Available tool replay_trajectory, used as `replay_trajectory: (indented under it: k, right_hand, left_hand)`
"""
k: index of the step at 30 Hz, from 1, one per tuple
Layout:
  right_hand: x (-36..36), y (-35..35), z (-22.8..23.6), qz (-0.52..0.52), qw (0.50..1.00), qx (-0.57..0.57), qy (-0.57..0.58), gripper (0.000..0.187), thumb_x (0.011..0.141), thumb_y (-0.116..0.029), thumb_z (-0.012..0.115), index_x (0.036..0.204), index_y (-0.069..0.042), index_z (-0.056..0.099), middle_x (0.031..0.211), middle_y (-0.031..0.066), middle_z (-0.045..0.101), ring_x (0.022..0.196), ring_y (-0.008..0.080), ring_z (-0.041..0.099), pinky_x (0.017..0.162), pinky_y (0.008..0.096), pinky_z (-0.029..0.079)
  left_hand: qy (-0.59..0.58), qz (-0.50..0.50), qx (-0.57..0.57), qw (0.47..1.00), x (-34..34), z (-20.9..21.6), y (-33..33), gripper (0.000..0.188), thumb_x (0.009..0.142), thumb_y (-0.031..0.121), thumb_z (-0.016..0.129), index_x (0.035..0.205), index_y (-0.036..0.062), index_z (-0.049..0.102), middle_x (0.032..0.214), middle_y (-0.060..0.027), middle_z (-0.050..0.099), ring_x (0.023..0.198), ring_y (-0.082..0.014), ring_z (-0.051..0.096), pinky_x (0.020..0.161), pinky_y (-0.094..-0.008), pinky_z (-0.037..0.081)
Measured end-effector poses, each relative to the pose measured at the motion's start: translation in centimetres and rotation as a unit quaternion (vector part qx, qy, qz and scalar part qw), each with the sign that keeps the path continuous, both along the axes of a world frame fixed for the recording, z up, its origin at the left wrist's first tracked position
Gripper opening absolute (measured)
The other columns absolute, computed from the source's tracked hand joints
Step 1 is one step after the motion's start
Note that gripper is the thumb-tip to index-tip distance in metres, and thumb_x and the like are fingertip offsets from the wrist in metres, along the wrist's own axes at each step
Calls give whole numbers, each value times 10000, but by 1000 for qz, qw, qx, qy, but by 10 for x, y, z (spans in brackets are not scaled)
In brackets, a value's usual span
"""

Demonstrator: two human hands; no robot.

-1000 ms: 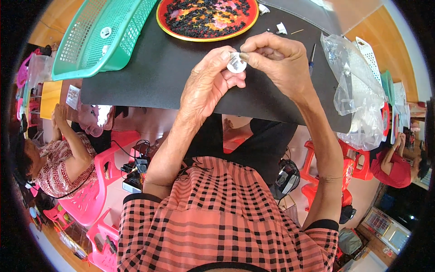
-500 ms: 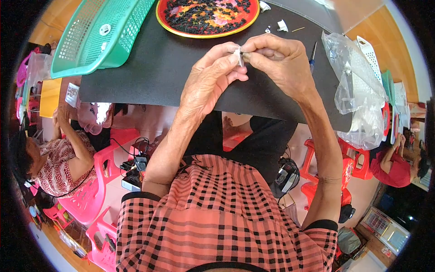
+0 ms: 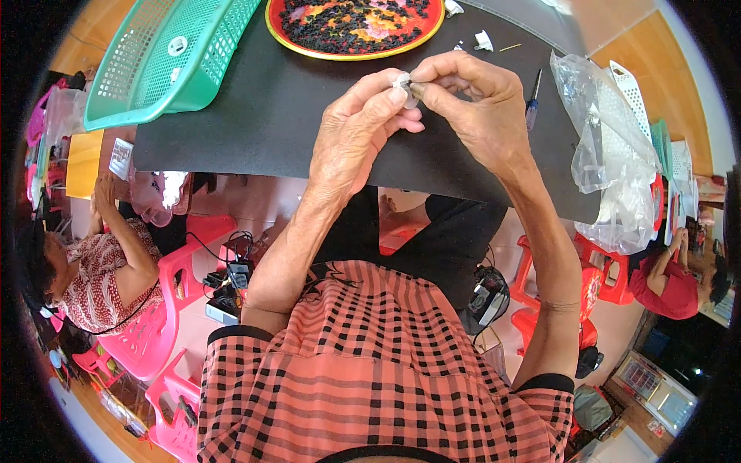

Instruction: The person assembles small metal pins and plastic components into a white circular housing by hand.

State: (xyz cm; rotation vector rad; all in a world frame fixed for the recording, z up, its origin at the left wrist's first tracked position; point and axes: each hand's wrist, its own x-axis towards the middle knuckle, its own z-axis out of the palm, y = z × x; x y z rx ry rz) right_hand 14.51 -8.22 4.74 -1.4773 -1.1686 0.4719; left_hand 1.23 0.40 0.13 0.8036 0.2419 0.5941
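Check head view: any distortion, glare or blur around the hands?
Head view: strong fisheye, black table mat's edges bow, black vignette at rim; even light, mild sheen on clear plastic bag; left hand, right hand and small white part reasonably sharp.

small whitish part (image 3: 402, 80) pinched between both hands' fingers (image 3: 384, 86)

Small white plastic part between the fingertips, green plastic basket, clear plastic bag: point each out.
small white plastic part (image 3: 402, 80), head view, its exposed top.
green plastic basket (image 3: 166, 58), head view, its mesh floor.
clear plastic bag (image 3: 610, 162), head view, its crumpled middle.
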Motion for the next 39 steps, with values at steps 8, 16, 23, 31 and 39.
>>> replay_trajectory:
  k: [8,16,23,31,39]
  right_hand:
    - [1,1,6,-4,998,21,-56,85,783,0,651,853,-36,682,777,-12,676,715,52,600,671,223,485]
    - [1,1,14,6,997,1,-76,76,752,-43,675,827,-42,685,742,-22,667,703,51,589,717,245,472]
    - [3,2,19,10,994,-14,-106,62,746,-46,678,807,-36,674,718,-16,661,696,54,591,708,249,482]
    - [5,2,22,31,985,-30,-165,57,745,-46,678,796,-28,662,701,-10,652,673,58,594,681,239,484]
    - [11,3,18,43,991,-50,-114,47,755,-46,680,801,-41,671,693,-16,645,665,49,578,647,226,475]
  left_hand:
    - [-47,-63,-45,996,-1,-6,5,343,945,223,527,1145,-56,524,969,-123,607,839,-193,618,762,-343,530]
    - [-53,-94,-66,992,0,-4,7,327,968,238,481,1084,-60,547,920,-123,611,798,-194,623,721,-344,540]
    - [-42,-88,-64,993,1,-4,6,344,970,266,481,1045,-57,569,893,-127,622,791,-191,628,715,-351,545]
    - [-35,-78,-72,994,2,-7,6,340,963,272,496,1003,-52,589,898,-131,633,775,-188,630,720,-352,543]
    - [-19,-72,-40,996,4,-11,4,347,960,276,504,993,-58,594,912,-135,634,767,-193,626,716,-358,539]
